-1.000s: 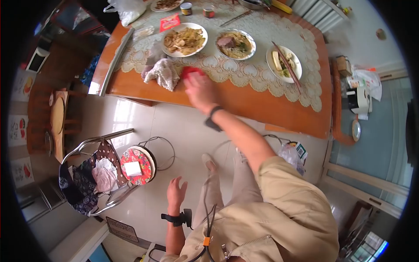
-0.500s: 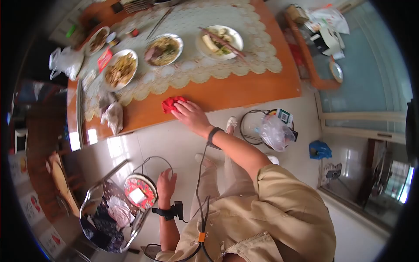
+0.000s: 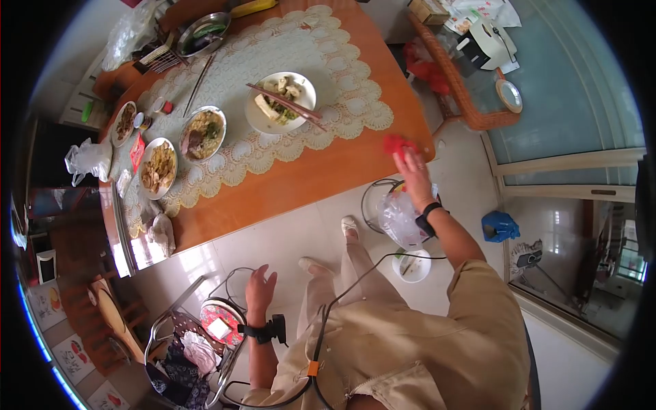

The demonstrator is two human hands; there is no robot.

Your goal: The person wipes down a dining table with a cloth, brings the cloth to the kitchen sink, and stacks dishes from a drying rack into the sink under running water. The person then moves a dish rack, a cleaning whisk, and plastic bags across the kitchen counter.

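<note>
My right hand (image 3: 414, 176) presses a crumpled red cloth (image 3: 399, 145) onto the bare wooden table (image 3: 287, 179) at its right front corner. The fingers lie over the cloth, which is slightly blurred. My left hand (image 3: 260, 290) hangs in the air in front of the table, thumb and fingers apart, with nothing in it. Nearest to it is a round stool with a red patterned seat (image 3: 228, 311). On the lace tablecloth (image 3: 239, 169) stand a white plate of food (image 3: 301, 123) with chopsticks (image 3: 290, 106) across it, a bowl of noodles (image 3: 214, 145) and an oval dish of food (image 3: 158, 164).
A greyish rag (image 3: 160, 234) lies at the table's left front edge. A plastic bag (image 3: 403, 222) and a white bucket (image 3: 412, 268) are below the right corner. A metal chair with clothes (image 3: 198, 355) stands at lower left, a rattan shelf (image 3: 488, 121) at right.
My right hand has slid the red cloth to the right along the table's front edge, to the corner. The view has shifted right; my left hand stays nearly the same.
</note>
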